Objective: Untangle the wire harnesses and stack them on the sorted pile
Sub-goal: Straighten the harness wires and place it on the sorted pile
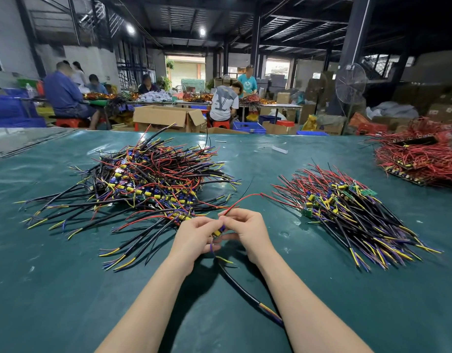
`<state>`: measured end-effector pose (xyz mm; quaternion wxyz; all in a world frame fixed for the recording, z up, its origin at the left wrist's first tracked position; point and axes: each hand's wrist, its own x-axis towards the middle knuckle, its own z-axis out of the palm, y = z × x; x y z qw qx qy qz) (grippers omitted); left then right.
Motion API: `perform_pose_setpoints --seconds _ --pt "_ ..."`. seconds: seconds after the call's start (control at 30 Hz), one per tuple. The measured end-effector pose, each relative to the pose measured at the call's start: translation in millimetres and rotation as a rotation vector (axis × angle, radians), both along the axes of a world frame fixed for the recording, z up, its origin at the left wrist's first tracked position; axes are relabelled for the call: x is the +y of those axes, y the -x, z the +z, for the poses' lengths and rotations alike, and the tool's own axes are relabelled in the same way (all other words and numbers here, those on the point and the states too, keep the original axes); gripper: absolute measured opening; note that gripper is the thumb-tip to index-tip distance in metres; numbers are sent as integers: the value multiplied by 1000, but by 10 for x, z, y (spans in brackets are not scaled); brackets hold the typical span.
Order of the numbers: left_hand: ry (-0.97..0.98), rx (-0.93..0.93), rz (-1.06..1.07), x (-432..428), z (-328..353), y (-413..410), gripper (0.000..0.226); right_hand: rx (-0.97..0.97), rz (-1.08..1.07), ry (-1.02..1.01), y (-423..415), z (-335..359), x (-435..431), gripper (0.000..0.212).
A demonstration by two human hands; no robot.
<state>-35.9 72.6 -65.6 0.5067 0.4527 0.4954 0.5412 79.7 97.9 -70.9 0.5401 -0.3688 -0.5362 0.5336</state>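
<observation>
A big tangled heap of wire harnesses (148, 179), black, red, yellow and purple, lies on the green table at the left. The sorted pile (352, 212) lies at the right, its wires laid roughly parallel. Between the two, close to me, my left hand (194, 235) and my right hand (247, 230) both grip one wire harness (219, 231) by its small yellow and blue parts. Its red wire arcs up to the right from my right fingers. Its black cable runs down toward me and passes under my right forearm.
A third heap of red wires (418, 159) sits at the far right edge of the green table (67, 289). A small white strip (279, 149) lies at the far side. Beyond the table are cardboard boxes, blue crates, a standing fan and several seated workers.
</observation>
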Motion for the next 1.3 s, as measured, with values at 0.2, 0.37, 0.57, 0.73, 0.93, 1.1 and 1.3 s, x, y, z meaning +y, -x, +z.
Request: perform_pose_setpoints --seconds 0.2,0.37,0.57,0.73,0.93,1.1,1.3 --pt "30 -37 -18 18 8 18 14 28 -92 -15 76 -7 -20 27" --pt "71 -73 30 25 33 -25 17 67 -87 10 80 -14 -18 26" --pt "84 -47 39 26 23 -3 16 77 -33 23 61 -6 -31 25" --pt "39 3 11 23 4 -6 22 120 -39 32 71 -11 -14 24" --pt "73 19 -29 5 27 -10 26 150 -88 31 33 -21 13 24" --pt "79 16 -87 -9 59 -60 24 156 -55 73 23 1 8 23" --pt "127 52 -113 -8 89 -86 26 193 -82 101 4 23 14 22"
